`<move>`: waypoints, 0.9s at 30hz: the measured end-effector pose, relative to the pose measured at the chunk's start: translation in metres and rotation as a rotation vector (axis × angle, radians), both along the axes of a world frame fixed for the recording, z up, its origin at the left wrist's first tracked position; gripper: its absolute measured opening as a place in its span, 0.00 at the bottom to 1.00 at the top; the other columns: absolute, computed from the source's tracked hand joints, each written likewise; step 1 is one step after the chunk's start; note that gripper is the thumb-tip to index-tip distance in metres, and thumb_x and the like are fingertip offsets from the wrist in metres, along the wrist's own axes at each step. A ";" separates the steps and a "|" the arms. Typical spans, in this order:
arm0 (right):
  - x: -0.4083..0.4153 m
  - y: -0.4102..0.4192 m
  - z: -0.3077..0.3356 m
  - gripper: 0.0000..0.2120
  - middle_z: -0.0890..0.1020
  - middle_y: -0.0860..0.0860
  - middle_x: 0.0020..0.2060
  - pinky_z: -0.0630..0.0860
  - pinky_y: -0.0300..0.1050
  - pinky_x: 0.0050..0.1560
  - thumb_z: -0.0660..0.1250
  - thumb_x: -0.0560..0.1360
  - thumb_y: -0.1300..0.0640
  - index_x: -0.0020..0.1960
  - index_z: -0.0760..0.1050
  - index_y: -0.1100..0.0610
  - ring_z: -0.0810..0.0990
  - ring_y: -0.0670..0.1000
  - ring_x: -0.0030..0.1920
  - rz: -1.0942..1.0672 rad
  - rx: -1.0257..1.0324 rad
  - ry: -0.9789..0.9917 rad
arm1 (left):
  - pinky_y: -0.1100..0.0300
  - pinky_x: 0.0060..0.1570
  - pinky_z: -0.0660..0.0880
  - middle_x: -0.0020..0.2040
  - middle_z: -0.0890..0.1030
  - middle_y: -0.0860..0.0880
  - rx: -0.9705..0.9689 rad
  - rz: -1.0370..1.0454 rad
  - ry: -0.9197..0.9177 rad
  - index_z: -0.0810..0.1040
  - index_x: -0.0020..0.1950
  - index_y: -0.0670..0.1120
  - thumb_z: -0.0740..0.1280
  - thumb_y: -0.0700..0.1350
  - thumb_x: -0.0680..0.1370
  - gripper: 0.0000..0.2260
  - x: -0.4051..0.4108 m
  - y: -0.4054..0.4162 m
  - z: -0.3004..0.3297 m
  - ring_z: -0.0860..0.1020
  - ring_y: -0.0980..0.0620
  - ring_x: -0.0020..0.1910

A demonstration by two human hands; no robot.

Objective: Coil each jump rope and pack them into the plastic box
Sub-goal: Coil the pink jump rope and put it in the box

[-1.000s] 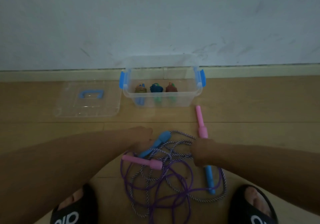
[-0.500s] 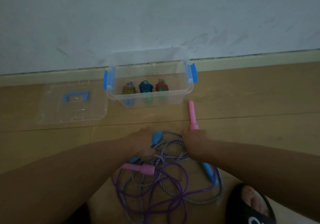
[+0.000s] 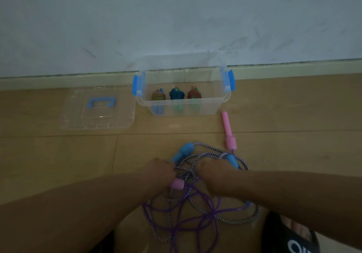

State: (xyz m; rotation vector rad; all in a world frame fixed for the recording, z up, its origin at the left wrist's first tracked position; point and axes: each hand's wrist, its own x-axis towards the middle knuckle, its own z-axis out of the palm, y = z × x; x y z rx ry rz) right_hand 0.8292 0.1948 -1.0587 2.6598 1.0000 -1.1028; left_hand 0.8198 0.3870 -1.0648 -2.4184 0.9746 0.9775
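Left hand point(image 3: 163, 169) and right hand point(image 3: 210, 171) grip tangled ropes point(image 3: 195, 209) at lower centre; plastic box point(image 3: 184, 106) at centre holds three coiled ropes point(image 3: 176, 94); lid point(image 3: 98, 111) at its left

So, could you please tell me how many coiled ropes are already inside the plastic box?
3, in a row in the box: a yellowish one left, a blue one middle, a reddish one right. None seem hidden.

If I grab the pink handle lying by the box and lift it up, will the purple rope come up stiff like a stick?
Probably not. The purple rope lies in loose, curvy loops, so it likely droops. It crosses the striped rope many times, so that may drag along. The pink handle looks rigid and round, so it might roll if nudged.
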 end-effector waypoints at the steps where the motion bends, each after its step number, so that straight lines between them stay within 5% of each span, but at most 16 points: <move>1: 0.009 -0.006 0.004 0.19 0.77 0.54 0.59 0.76 0.50 0.51 0.65 0.74 0.59 0.64 0.68 0.56 0.78 0.57 0.58 -0.068 0.001 -0.075 | 0.48 0.54 0.72 0.67 0.71 0.41 0.017 -0.005 -0.012 0.72 0.67 0.43 0.60 0.43 0.82 0.14 -0.003 0.000 -0.002 0.74 0.40 0.62; 3: 0.032 -0.018 0.008 0.20 0.74 0.54 0.64 0.75 0.50 0.49 0.60 0.76 0.62 0.67 0.63 0.55 0.79 0.56 0.58 -0.182 -0.032 -0.234 | 0.47 0.56 0.70 0.70 0.69 0.41 0.040 -0.005 -0.010 0.71 0.69 0.42 0.60 0.42 0.82 0.15 -0.008 0.000 -0.005 0.72 0.40 0.64; 6: 0.071 -0.037 0.008 0.24 0.58 0.62 0.75 0.74 0.51 0.49 0.59 0.78 0.61 0.72 0.60 0.52 0.77 0.61 0.59 -0.385 -0.092 -0.305 | 0.46 0.58 0.70 0.70 0.67 0.40 0.030 0.022 -0.010 0.69 0.69 0.42 0.60 0.42 0.81 0.16 -0.009 0.002 -0.007 0.70 0.40 0.65; 11: 0.096 -0.055 -0.005 0.19 0.75 0.62 0.61 0.75 0.50 0.56 0.59 0.77 0.57 0.68 0.68 0.56 0.76 0.61 0.59 -0.448 -0.126 -0.019 | 0.48 0.53 0.74 0.62 0.74 0.43 -0.020 0.085 0.051 0.70 0.70 0.47 0.65 0.52 0.77 0.22 -0.002 0.000 -0.013 0.76 0.40 0.58; 17: 0.087 -0.042 -0.005 0.15 0.80 0.59 0.57 0.77 0.47 0.51 0.64 0.76 0.59 0.61 0.74 0.62 0.80 0.57 0.55 -0.338 -0.181 -0.032 | 0.53 0.50 0.74 0.58 0.78 0.46 -0.001 0.214 0.192 0.73 0.64 0.51 0.66 0.52 0.76 0.18 0.013 -0.012 -0.005 0.78 0.43 0.56; 23: 0.087 -0.047 0.010 0.38 0.76 0.58 0.60 0.72 0.46 0.48 0.64 0.74 0.59 0.79 0.49 0.58 0.77 0.58 0.59 -0.415 -0.109 -0.145 | 0.60 0.42 0.67 0.54 0.81 0.44 -0.071 0.380 0.437 0.79 0.55 0.44 0.66 0.52 0.77 0.14 0.031 -0.014 0.021 0.78 0.44 0.54; 27: 0.077 -0.050 0.040 0.22 0.76 0.56 0.52 0.68 0.44 0.40 0.67 0.73 0.59 0.64 0.65 0.59 0.75 0.55 0.47 -0.476 -0.003 -0.057 | 0.59 0.38 0.68 0.40 0.76 0.49 -0.143 0.404 0.452 0.76 0.45 0.46 0.65 0.53 0.77 0.11 0.040 -0.005 0.048 0.75 0.47 0.43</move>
